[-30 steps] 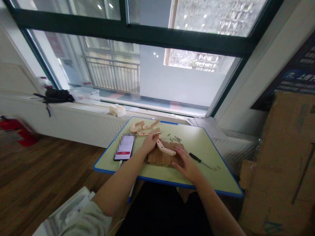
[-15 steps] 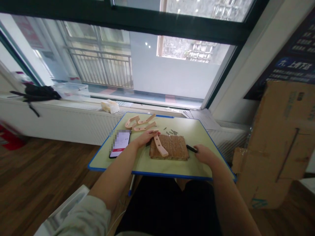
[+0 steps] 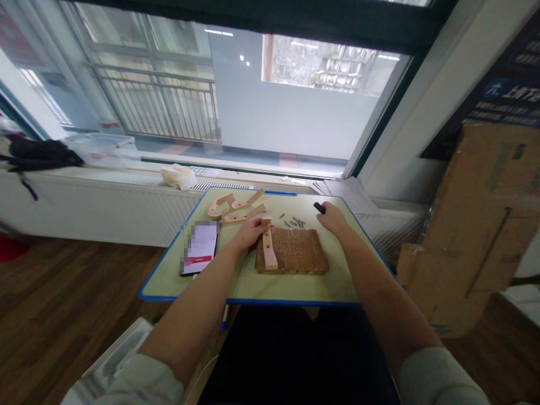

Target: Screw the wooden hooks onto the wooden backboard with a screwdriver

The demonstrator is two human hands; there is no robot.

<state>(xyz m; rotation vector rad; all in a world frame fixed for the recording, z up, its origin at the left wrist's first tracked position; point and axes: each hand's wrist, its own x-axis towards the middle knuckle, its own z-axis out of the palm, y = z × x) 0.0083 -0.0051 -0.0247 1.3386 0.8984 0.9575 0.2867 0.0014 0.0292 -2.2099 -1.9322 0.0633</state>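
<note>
My left hand (image 3: 250, 233) pinches the upper end of a pale wooden strip (image 3: 269, 253) with holes in it. The strip's lower part rests on the left side of a brown corrugated block (image 3: 299, 253). At the right rear of the table, my right hand (image 3: 333, 218) is closed around a short black object (image 3: 319, 208); the rest of it is hidden in the fist. Several small, thin metal pieces (image 3: 295, 223) lie behind the block. More curved wooden pieces (image 3: 244, 215) rest at the back left of the table.
A phone (image 3: 200, 247) lies on the left of the blue-edged table (image 3: 240, 287). Behind it are a radiator (image 3: 93, 211) and a sill bearing a plastic box (image 3: 103, 149) and a crumpled bag (image 3: 179, 177). Large cardboard (image 3: 472, 242) stands at the right.
My right hand has moved away from the block, back toward the table's far right, with the black object. The wooden strip has turned more upright in view, still in my left hand.
</note>
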